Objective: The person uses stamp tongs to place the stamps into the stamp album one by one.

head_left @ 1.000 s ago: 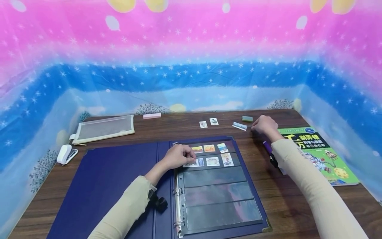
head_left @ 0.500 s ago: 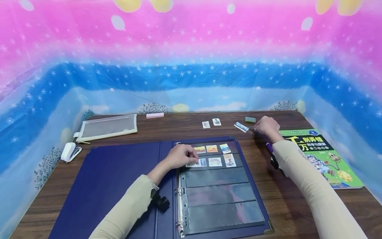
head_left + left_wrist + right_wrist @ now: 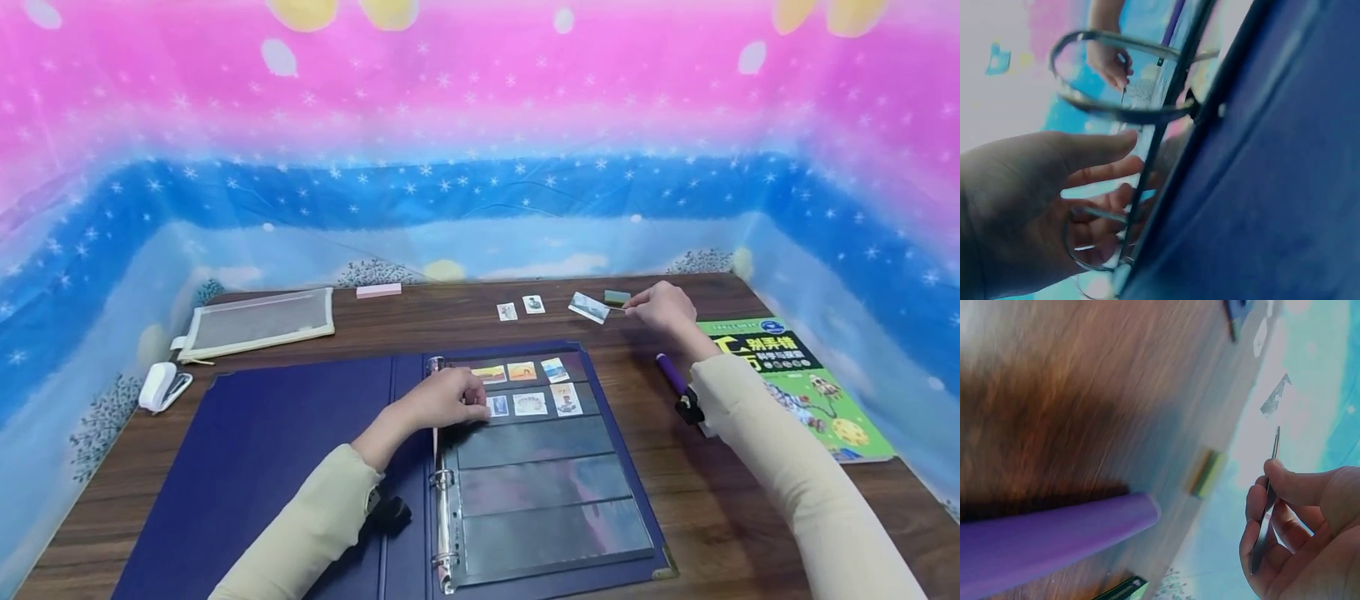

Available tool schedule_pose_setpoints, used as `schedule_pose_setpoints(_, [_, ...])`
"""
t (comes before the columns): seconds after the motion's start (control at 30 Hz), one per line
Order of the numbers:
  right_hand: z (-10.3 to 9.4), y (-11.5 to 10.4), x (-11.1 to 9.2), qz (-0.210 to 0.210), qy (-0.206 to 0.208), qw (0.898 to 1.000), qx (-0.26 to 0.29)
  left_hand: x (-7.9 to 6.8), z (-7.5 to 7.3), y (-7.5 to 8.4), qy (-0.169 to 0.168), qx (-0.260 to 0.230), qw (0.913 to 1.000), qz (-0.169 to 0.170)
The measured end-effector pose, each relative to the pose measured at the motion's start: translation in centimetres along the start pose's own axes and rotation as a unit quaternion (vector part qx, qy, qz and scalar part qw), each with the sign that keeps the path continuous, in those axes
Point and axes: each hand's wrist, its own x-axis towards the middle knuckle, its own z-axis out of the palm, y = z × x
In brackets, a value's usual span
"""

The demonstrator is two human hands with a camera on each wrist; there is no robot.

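Observation:
My right hand (image 3: 662, 308) pinches slim metal tweezers (image 3: 1263, 534) between thumb and fingers. At their tips a wide landscape stamp (image 3: 589, 307) is held, seemingly just above the far right of the table. My left hand (image 3: 447, 398) rests near the inner edge of a black stamp page (image 3: 555, 483) in an open navy ring binder (image 3: 300, 450), its fingers bent beside the second strip. In the left wrist view its fingers (image 3: 1104, 169) look loose, partly behind the binder rings (image 3: 1116, 112). Two rows of stamps (image 3: 530, 404) sit in the page's upper strips.
Two small stamps (image 3: 521, 307) lie at the back, with a green eraser-like block (image 3: 617, 297) beside the right hand. A green book (image 3: 810, 392) and purple pen (image 3: 671, 373) are right. Mesh pouch (image 3: 258, 323), pink block (image 3: 378, 291) and white hole-punch-like tool (image 3: 161, 387) are left.
The landscape stamp has come up off the table with the tweezers and shifted slightly left, past the green block. My left hand has lowered a little at the page's inner edge.

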Motion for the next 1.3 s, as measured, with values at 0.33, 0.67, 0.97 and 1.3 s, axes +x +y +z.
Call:
schedule_pose_setpoints(0.33, [0.1,-2.3,-2.1,-0.054,-0.018,0.998,0.037,-1.4,1.1,3.9,-0.036,0.109,0.9932,-0.018])
schedule_pose_setpoints(0.67, [0.8,-4.2,-3.3,-0.090,-0.036,0.994,0.058,-1.7,1.0,4.3,-0.060,0.075,0.9951,-0.023])
schedule_pose_setpoints(0.97, [1.5,-4.9,-3.4,-0.101,-0.049,0.992,0.061,-1.6,1.2,4.6,-0.082,0.115,0.9900,-0.008])
schedule_pose_setpoints(1.3, [1.8,-5.9,-3.9,-0.119,-0.054,0.987,0.092,-1.4,1.8,4.7,-0.074,0.112,0.9900,-0.041])
